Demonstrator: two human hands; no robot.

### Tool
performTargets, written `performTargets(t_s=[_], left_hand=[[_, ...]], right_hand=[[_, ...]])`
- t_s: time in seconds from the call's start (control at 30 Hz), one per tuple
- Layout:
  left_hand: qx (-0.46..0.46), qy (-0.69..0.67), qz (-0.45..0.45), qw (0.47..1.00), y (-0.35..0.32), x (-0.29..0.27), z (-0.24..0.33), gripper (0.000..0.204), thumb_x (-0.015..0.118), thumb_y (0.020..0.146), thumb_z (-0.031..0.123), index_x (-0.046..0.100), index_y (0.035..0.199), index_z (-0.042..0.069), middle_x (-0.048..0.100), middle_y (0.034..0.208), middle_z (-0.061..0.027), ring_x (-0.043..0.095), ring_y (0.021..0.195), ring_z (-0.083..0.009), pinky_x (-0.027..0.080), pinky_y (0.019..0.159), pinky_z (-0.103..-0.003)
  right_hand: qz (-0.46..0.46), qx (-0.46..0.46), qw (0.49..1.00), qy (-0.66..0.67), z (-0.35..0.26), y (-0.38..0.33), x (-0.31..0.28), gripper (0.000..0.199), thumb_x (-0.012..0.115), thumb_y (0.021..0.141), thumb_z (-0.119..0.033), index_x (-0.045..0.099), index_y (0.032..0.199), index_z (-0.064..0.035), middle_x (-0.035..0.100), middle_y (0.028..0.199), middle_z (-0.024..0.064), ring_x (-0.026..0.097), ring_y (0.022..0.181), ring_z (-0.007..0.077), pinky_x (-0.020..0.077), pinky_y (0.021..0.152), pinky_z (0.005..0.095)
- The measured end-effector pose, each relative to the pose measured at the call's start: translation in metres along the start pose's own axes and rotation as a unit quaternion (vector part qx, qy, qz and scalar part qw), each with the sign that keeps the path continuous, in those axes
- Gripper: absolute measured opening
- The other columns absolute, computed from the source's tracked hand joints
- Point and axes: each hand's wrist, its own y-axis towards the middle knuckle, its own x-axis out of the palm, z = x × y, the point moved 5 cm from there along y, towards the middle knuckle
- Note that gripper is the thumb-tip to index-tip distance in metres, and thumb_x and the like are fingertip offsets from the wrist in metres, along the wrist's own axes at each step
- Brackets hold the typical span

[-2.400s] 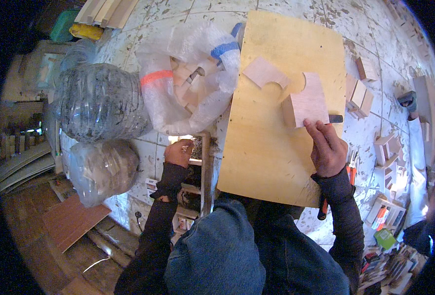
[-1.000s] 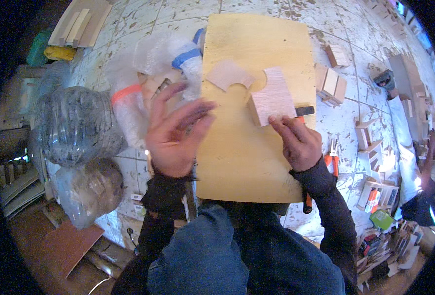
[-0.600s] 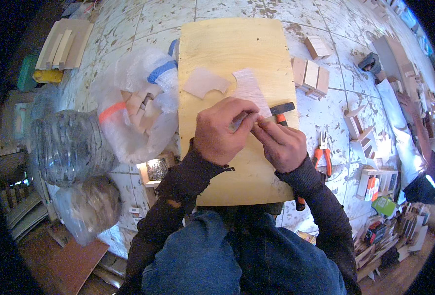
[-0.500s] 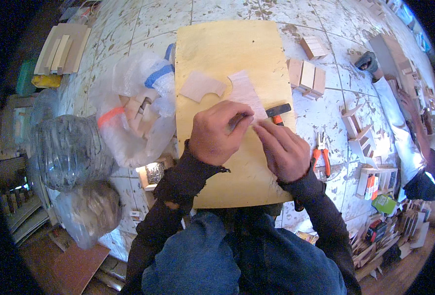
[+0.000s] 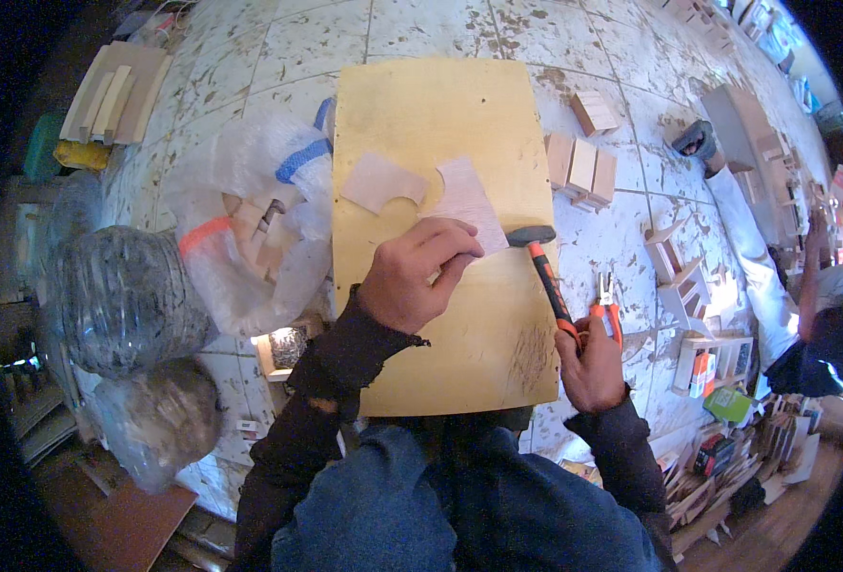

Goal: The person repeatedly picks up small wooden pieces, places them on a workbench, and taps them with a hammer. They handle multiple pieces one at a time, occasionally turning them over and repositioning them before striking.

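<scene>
My left hand is held over the yellow board, its thumb and forefinger pinched together by the lower corner of a pale thin wood piece with a curved cut. Whatever the pinch holds is too small to make out. My right hand is closed round the handle end of a hammer at the board's right edge. The hammer's dark head rests on the board, close to that wood piece. A second pale piece with a rounded notch lies to the left. Orange-handled pliers lie just beyond my right hand.
Left of the board stands a clear plastic bag of wood parts, with a small box of small dark pieces below it. Small wooden blocks and wooden frames lie on the right. Another person's arm shows at far right.
My right hand has left the spot beside my left hand, moved right and nearer me, and closed on the hammer's handle. My left hand stays pinched in about the same place.
</scene>
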Motion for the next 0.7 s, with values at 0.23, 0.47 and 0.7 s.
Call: performTargets(t_s=[0.23,0.47,0.7], left_hand=[[-0.068,-0.05,0.01,0.996,-0.007,0.001,-0.006,0.027,0.07,0.08,-0.001,0.056,0.102,0.004,0.068,0.096,-0.0127,0.07,0.087,-0.0257,0.055,0.075,-0.035],[-0.08,-0.074,-0.005,0.994,-0.009,0.002,-0.012,0.029,0.065,0.084,-0.003,0.048,0.107,0.002,0.069,0.099,-0.014,0.07,0.095,-0.0241,0.055,0.085,-0.034],[-0.094,-0.19,0.081,0.974,-0.012,0.005,-0.024,0.031,0.054,0.088,-0.01,0.041,0.115,0.0,0.065,0.095,-0.0164,0.069,0.097,-0.0246,0.055,0.083,-0.033]], right_hand=[[-0.134,-0.1,0.974,0.152,-0.059,-0.04,-0.03,0.032,0.044,0.101,-0.028,0.058,0.11,-0.0008,0.056,0.058,0.0113,0.061,0.053,0.026,0.0456,0.051,0.0363],[-0.13,-0.05,0.969,0.204,-0.056,-0.051,-0.043,0.034,0.04,0.104,-0.029,0.057,0.102,0.0002,0.052,0.052,0.0068,0.053,0.043,0.0176,0.0393,0.044,0.0327],[-0.133,-0.138,0.891,0.411,-0.055,-0.054,-0.017,0.026,0.054,0.097,-0.03,0.055,0.089,-0.0051,0.055,0.058,0.0122,0.053,0.045,0.0278,0.0419,0.044,0.0391]])
